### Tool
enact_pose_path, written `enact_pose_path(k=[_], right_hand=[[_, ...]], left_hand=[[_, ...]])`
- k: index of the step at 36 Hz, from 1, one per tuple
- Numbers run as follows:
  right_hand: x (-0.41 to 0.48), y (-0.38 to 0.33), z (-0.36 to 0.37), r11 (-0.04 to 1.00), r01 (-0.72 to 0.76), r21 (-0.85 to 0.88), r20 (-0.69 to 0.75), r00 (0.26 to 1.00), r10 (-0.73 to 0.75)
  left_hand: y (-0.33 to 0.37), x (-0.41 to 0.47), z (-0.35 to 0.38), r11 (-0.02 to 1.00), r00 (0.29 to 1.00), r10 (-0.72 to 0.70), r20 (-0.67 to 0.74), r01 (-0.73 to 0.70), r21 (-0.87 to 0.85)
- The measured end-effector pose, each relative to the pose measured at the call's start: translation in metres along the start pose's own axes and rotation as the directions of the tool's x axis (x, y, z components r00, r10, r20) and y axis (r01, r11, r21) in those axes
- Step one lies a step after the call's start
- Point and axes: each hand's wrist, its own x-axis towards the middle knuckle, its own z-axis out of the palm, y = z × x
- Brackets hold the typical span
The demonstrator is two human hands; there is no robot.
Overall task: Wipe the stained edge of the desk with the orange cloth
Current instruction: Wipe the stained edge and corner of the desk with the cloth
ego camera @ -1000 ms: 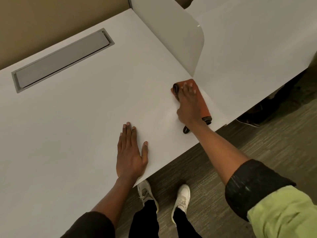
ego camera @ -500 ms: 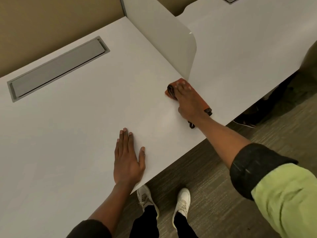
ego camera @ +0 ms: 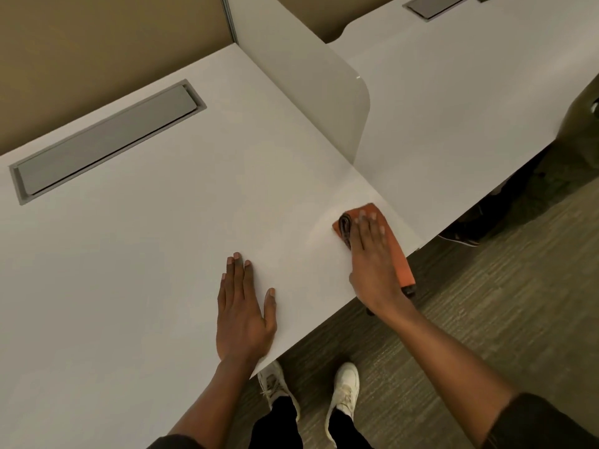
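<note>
The orange cloth (ego camera: 399,254), folded with a dark inner layer, lies on the white desk (ego camera: 146,270) at its near edge, one end hanging slightly past the edge. My right hand (ego camera: 372,264) presses flat on top of the cloth, fingers extended, covering most of it. My left hand (ego camera: 243,312) rests flat on the desk to the left, palm down, fingers slightly apart, holding nothing. No stain is visible on the desk edge.
A white rounded divider panel (ego camera: 311,92) rises behind the cloth, separating a neighbouring desk (ego camera: 470,108). A grey cable hatch (ego camera: 107,137) is set into the desk at the back left. Dark carpet (ego camera: 486,303) and my white shoes (ego camera: 343,390) lie below.
My right hand has slid the cloth away from the divider's foot toward the near desk edge. The left hand has stayed planted on the desk.
</note>
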Motion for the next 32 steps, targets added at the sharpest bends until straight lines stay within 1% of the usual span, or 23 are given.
enact_pose_path(k=[7, 10, 13, 15, 18, 21, 23, 26, 28, 29, 30, 32], right_hand=[[0.06, 0.016, -0.015, 1.0, 0.008, -0.002, 0.015, 1.0, -0.008], [0.064, 0.021, -0.017, 1.0, 0.015, 0.008, 0.016, 1.0, -0.015], [0.044, 0.018, -0.016, 0.999, -0.004, 0.033, 0.02, 1.0, 0.003], [0.017, 0.012, -0.015, 0.998, -0.018, 0.052, 0.023, 1.0, 0.017], [-0.035, 0.002, -0.009, 0.996, 0.002, 0.094, 0.012, 1.0, -0.004], [-0.084, -0.008, 0.002, 0.989, 0.098, 0.112, 0.042, 0.994, -0.104], [-0.105, -0.011, 0.01, 0.965, 0.24, 0.108, 0.07, 0.966, -0.248], [-0.12, 0.001, 0.015, 0.879, 0.474, 0.051, 0.112, 0.872, -0.477], [-0.118, 0.016, 0.011, 0.825, 0.565, 0.023, 0.13, 0.816, -0.563], [-0.113, 0.024, 0.008, 0.818, 0.575, 0.016, 0.115, 0.812, -0.573], [-0.107, 0.032, 0.004, 0.831, 0.556, 0.01, 0.085, 0.827, -0.555], [-0.092, 0.046, -0.006, 0.9, 0.436, 0.007, 0.016, 0.9, -0.436]], left_hand=[[0.001, 0.0, 0.0, 1.0, 1.0, 0.0, -0.005, 0.0, 0.012], [0.0, 0.001, 0.0, 1.0, 1.0, 0.003, -0.016, -0.002, 0.018], [-0.001, 0.0, 0.002, 1.0, 1.0, -0.002, -0.022, 0.003, 0.023], [-0.002, 0.0, 0.003, 1.0, 1.0, 0.001, -0.03, 0.0, 0.025], [-0.003, 0.0, 0.005, 1.0, 0.999, 0.004, -0.035, -0.003, 0.031], [-0.003, 0.0, 0.005, 0.999, 1.0, 0.004, -0.029, -0.003, 0.041], [-0.002, 0.0, 0.004, 0.999, 1.0, -0.002, -0.03, 0.003, 0.053], [0.001, -0.001, 0.003, 0.998, 1.0, -0.005, -0.018, 0.006, 0.059], [0.001, -0.001, 0.001, 0.998, 1.0, -0.007, -0.011, 0.007, 0.057], [0.002, -0.001, 0.001, 0.998, 1.0, -0.004, -0.009, 0.004, 0.056], [0.002, -0.001, 0.001, 0.998, 1.0, 0.0, -0.007, 0.001, 0.057], [0.001, 0.0, 0.0, 0.998, 1.0, 0.006, -0.007, -0.005, 0.061]])
